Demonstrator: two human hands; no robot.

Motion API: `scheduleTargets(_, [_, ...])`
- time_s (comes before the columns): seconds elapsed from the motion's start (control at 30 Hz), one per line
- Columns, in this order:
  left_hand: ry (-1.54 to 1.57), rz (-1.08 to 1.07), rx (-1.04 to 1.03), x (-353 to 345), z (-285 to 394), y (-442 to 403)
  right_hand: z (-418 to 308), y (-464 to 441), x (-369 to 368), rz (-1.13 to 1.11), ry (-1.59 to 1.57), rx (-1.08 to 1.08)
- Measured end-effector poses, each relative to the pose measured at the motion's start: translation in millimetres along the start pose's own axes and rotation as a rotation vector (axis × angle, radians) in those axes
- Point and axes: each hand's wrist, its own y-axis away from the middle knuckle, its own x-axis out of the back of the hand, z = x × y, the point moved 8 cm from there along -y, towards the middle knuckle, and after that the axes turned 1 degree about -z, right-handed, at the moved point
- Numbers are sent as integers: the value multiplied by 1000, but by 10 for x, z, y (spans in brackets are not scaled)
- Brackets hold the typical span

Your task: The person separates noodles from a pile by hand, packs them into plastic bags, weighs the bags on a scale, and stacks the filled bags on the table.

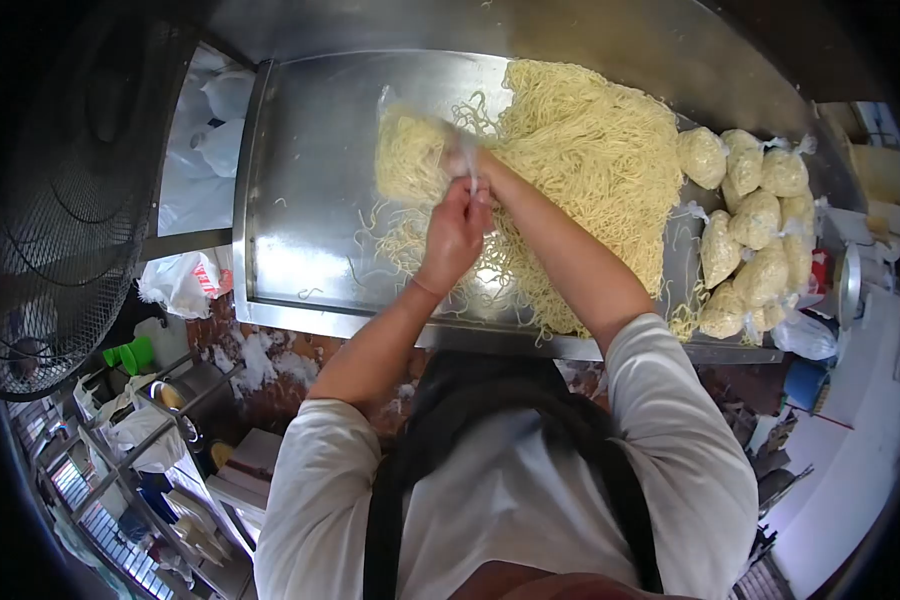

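Observation:
A clear plastic bag [385, 105] filled with pale yellow noodles [408, 160] is held above the metal tray. My left hand [454, 228] is closed on the bag's gathered edge, fingers pinched together. Just beyond it, my right hand [459, 157] is at the bag's mouth, blurred and partly covered by plastic, so its fingers cannot be made out. Loose strands lie on the tray under both hands. A large heap of noodles [595, 170] spreads to the right of my right forearm.
Several tied bags of noodles [758, 220] are piled at the tray's right end. The steel tray [315, 200] has a raised rim. A caged fan [70, 210] stands at far left, near a white plastic bag [180, 285] and a metal rack [155, 430].

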Motion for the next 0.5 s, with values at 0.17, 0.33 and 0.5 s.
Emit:
scheduleTargets(0.17, [-419,-174,-192,515,178,-274,-440,1011,21,310,1237,611])
scheduleTargets(0.33, [-1234,-418,-536,69,-223,-591,-107,739,280,351,1083,442])
scheduleTargets(0.5, [-1326,-587,-232,45,-679,-975,-281,863,159,185,691,96])
